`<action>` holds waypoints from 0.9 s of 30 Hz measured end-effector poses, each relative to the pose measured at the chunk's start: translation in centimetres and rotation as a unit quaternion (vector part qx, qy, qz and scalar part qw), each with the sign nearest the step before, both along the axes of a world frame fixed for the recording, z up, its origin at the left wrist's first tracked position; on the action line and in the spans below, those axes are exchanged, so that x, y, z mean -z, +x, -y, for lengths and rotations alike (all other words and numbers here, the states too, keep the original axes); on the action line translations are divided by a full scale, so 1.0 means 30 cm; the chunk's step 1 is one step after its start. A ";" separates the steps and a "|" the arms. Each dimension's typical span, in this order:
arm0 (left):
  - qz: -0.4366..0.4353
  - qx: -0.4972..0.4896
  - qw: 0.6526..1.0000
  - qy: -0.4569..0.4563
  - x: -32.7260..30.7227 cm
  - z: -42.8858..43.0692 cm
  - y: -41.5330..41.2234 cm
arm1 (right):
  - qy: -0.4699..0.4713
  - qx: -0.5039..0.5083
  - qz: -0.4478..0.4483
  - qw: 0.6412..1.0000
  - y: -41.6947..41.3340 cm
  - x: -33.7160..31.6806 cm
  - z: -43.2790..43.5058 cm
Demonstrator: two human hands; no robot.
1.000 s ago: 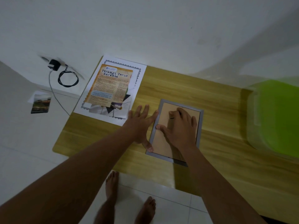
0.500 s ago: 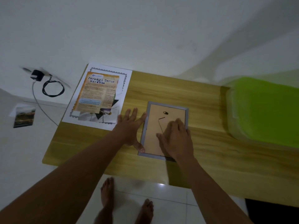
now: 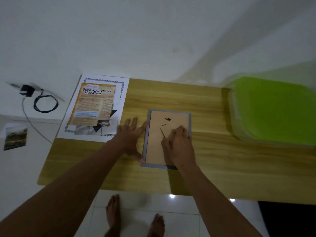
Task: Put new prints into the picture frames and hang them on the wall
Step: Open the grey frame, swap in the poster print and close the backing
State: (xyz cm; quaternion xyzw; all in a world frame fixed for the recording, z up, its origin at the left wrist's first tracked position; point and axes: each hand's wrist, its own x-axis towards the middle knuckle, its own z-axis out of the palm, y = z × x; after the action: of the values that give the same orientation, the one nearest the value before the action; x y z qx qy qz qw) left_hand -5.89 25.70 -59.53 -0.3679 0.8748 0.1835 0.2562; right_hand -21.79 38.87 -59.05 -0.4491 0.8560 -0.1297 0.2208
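Head view: the picture frame [image 3: 154,146] lies face down on the table [image 3: 222,159]. Your left hand [image 3: 131,139], fingers spread flat, braces its left edge. Your right hand [image 3: 177,144] rests curled on the backing, probably working a tab; whether it grips anything cannot be told. Next, free the backing, then take a sheet from the prints [image 3: 95,106] lying to the left.

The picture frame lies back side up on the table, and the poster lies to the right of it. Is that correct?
No. The head view shows the poster to the left of the picture frame; the rest is right.
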 end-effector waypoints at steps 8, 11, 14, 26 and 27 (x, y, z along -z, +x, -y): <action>0.001 0.002 1.000 -0.008 0.013 -0.001 0.004 | -0.028 0.002 -0.012 1.000 -0.012 -0.044 0.017; -0.003 0.001 1.000 -0.012 0.015 -0.002 0.003 | -0.064 0.022 -0.013 0.998 -0.048 -0.069 0.049; -0.006 -0.004 1.000 -0.007 0.021 -0.001 0.004 | -0.089 0.044 -0.011 0.995 -0.108 -0.112 0.077; -0.004 0.003 1.000 0.012 0.059 0.020 -0.012 | 0.027 0.049 -0.133 0.990 -0.458 -0.080 0.176; -0.006 0.006 1.000 0.012 0.073 0.027 -0.014 | 0.034 0.040 -0.139 0.989 -0.476 -0.068 0.177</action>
State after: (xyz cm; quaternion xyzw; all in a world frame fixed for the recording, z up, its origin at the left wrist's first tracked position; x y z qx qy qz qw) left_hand -6.32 24.88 -61.72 -0.3582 0.8765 0.1943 0.2562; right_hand -36.08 33.56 -56.99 -0.4200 0.8997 -0.0460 0.1094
